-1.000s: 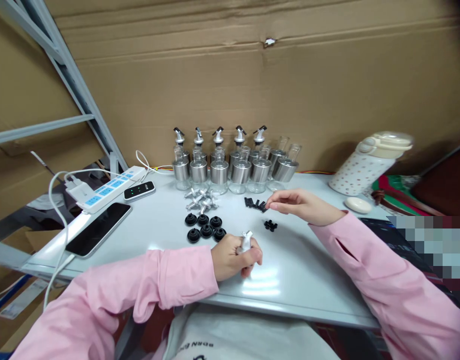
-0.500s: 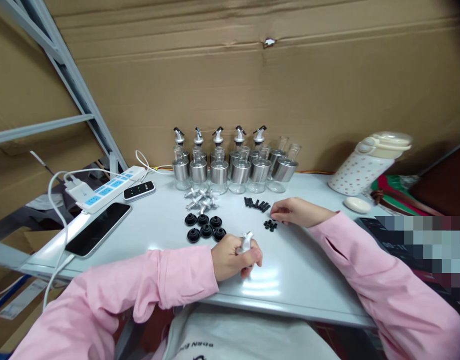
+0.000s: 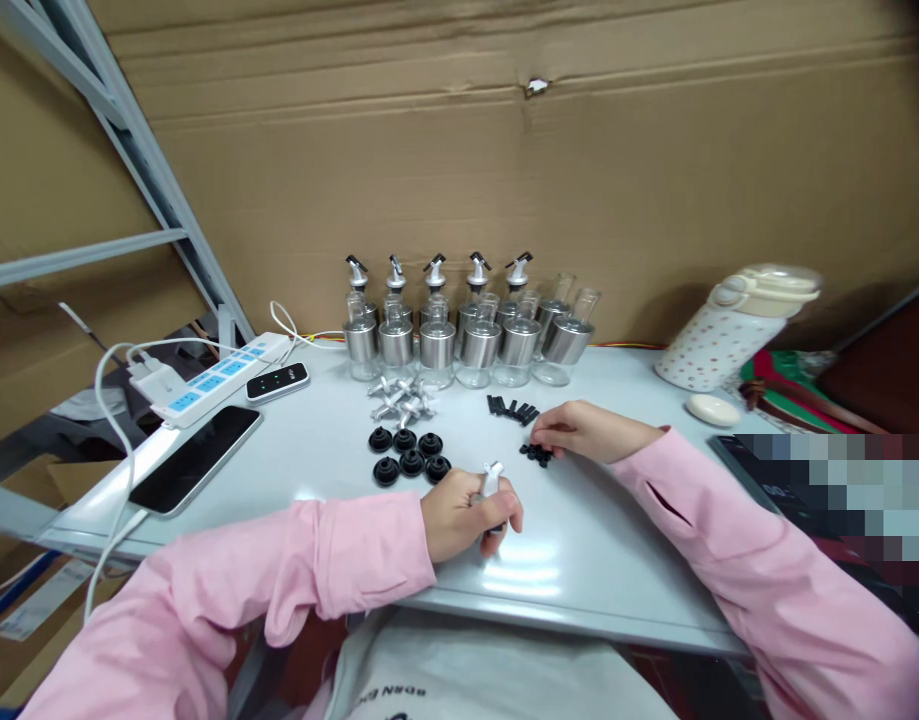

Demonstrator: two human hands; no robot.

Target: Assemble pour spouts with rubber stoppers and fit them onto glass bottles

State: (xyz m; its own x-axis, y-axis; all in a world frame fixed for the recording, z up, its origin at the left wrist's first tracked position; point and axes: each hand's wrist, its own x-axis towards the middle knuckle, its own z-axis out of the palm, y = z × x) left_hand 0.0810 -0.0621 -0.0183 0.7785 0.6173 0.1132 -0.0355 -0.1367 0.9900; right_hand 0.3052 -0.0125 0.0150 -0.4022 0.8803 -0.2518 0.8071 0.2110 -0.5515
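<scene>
My left hand [image 3: 470, 515], near the table's front edge, is closed around a silver pourer spout [image 3: 492, 478], whose tip sticks up above the fingers; its lower part is hidden. My right hand [image 3: 579, 432] reaches down to a cluster of small black pieces [image 3: 536, 454]. Its thumb and fingers are pinched together over them, and whether a piece is between the fingertips is hidden. Just behind lie several black lever strips [image 3: 513, 408]. Left of my hands are black ribbed stoppers [image 3: 412, 461] in two rows and a heap of silver spouts [image 3: 403, 400].
Glass bottles with steel bands [image 3: 437, 347] line the back, some topped with pourers. At left are a power strip [image 3: 223, 380], a phone [image 3: 196, 460] and a small black device [image 3: 278, 381]. A dotted flask [image 3: 718, 335] and white oval object [image 3: 712, 409] stand right.
My right hand has moved slightly left, its fingertips now over the small black pieces. My left hand has barely moved and still grips the spout.
</scene>
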